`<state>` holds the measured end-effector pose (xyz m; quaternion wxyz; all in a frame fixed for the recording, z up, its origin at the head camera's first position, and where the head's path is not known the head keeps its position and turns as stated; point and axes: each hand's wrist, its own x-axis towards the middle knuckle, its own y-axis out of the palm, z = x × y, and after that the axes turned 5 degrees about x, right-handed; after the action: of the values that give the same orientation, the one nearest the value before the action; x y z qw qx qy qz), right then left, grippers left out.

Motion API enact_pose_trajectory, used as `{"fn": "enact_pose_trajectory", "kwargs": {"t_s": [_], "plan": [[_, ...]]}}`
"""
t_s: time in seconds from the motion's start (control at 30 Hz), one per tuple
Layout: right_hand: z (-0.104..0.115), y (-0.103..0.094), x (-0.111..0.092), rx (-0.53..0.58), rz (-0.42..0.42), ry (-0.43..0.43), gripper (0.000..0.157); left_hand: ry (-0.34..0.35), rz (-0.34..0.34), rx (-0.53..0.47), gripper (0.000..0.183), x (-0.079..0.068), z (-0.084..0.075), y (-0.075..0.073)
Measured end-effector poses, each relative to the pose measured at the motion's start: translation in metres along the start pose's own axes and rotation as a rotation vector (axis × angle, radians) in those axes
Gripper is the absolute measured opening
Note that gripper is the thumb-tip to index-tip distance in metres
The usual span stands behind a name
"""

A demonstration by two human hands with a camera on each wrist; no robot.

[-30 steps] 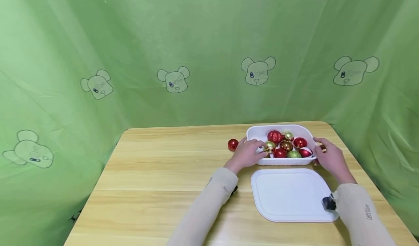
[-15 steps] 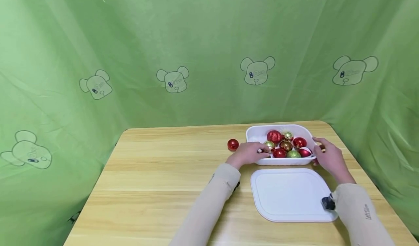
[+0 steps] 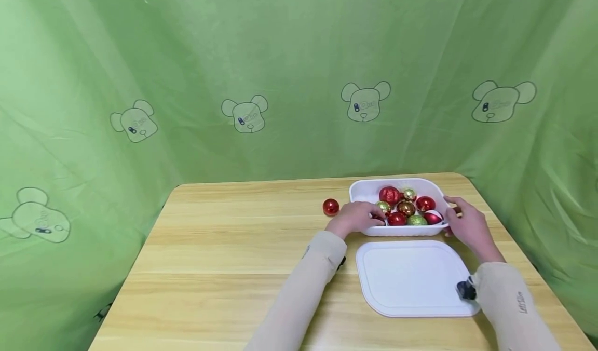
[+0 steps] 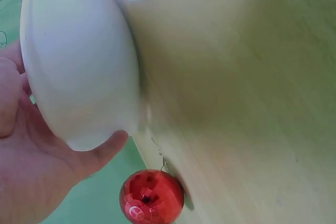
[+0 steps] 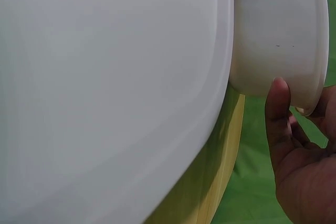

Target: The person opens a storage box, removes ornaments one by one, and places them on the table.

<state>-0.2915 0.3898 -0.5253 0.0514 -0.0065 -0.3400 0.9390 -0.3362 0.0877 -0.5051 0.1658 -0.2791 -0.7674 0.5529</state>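
A white plastic container (image 3: 403,230) holds several Christmas baubles, red, gold, brown and glittery green (image 3: 417,220). My left hand (image 3: 354,217) reaches over its left front corner, thumb and forefinger curled about a bauble (image 3: 378,217) that is mostly hidden and shows some red. In the left wrist view, one finger (image 4: 113,144) of that hand lies against the outer wall. At the other end, my right hand (image 3: 469,226) grips the container's right side, with a fingertip (image 5: 279,85) on the outside wall and the other fingers at the rim.
A red faceted bauble (image 3: 330,207) lies on the wooden table (image 3: 224,268) left of the container. The white lid (image 3: 416,278) lies flat in front of it, partly under the right forearm. Green printed cloth (image 3: 289,148) hangs behind and at both sides.
My left hand has moved slightly right and further into the container, closing over baubles in its left front corner. The right hand keeps its grip in the same place.
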Motion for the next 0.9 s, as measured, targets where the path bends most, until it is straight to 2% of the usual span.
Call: {"fn": "enact_pose_trajectory", "kwargs": {"t_s": [0.27, 0.47, 0.7, 0.9], "plan": [[-0.0001, -0.0002, 0.0008, -0.010, -0.003, -0.006, 0.054, 0.029, -0.054, -0.044, 0.026, -0.0010, 0.0008, 0.0019], [-0.0004, -0.0012, 0.0013, -0.026, -0.008, -0.016, 0.053, 0.045, -0.088, -0.036, 0.027, -0.0013, 0.0009, 0.0029], [0.0021, -0.0029, 0.0008, -0.033, 0.003, -0.017, 0.053, 0.022, -0.139, -0.003, 0.031, -0.0033, 0.0004, 0.0037], [0.0016, -0.0034, 0.0008, -0.039, 0.005, -0.013, 0.053, 0.000, -0.212, 0.011, 0.032, -0.0057, 0.0005, 0.0031]]}}
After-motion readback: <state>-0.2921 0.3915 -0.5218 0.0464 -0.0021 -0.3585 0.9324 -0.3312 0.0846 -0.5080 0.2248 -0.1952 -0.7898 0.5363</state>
